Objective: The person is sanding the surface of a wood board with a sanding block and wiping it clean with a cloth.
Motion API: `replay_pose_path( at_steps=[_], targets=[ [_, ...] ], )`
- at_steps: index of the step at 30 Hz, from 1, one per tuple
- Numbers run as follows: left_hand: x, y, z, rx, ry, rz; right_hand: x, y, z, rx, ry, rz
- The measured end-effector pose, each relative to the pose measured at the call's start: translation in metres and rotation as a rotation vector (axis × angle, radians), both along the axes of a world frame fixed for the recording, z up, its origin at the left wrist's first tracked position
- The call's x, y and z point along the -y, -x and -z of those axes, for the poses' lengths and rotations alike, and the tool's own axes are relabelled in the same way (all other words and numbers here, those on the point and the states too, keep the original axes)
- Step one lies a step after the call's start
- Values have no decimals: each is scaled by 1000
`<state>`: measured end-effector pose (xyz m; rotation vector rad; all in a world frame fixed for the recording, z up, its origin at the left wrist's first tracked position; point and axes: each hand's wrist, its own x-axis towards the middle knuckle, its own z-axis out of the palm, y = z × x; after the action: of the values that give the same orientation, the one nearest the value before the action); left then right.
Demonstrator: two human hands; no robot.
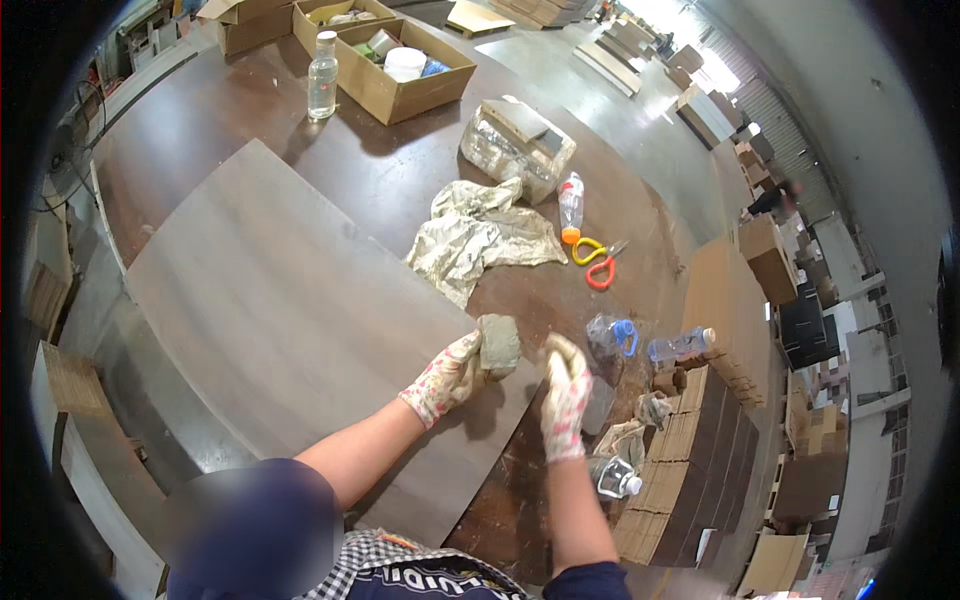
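My left hand (445, 381), in a white glove with a pink pattern, grips a grey-green lump (499, 343) by its left side. The lump is thick and roughly square, perhaps putty or clay. It is held over the right edge of a large brownish-grey sheet (290, 290) lying on the table. Just to the right, apart from the lump, my right hand (566, 398) wears a matching glove. Its fingers are curled together and slightly blurred; anything between them is hidden. Beyond the lump lies a crumpled cream cloth (480, 235).
Red-and-yellow-handled scissors (598, 263) lie near an orange-capped bottle (571, 207). A plastic-wrapped bundle (517, 148), a clear bottle (322, 78) and an open cardboard box (410, 95) stand farther back. Several bottles and stacked cardboard (680, 470) are at the right.
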<state>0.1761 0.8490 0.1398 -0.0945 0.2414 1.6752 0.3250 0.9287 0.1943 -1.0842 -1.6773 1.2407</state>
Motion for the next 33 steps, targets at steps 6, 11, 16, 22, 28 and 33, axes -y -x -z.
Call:
replay_pose_path(
  at_steps=[6,11,16,22,28,33],
  targets=[
    [-2,-20,10,-173,-263,144,92,-39,-3,-505,534,-80],
    [34,-38,-12,-343,-248,345,98,-48,-6,-648,885,-249],
    [69,-26,-51,-426,-209,530,107,-46,5,-932,1134,-471],
    [56,19,-45,-611,-313,587,140,-26,18,-1244,1143,-383],
    [-53,158,-60,-1960,-436,-157,164,2,31,-1171,804,-187],
    [-130,216,-61,-2826,-93,255,175,21,44,-1155,768,-128]
  ],
)
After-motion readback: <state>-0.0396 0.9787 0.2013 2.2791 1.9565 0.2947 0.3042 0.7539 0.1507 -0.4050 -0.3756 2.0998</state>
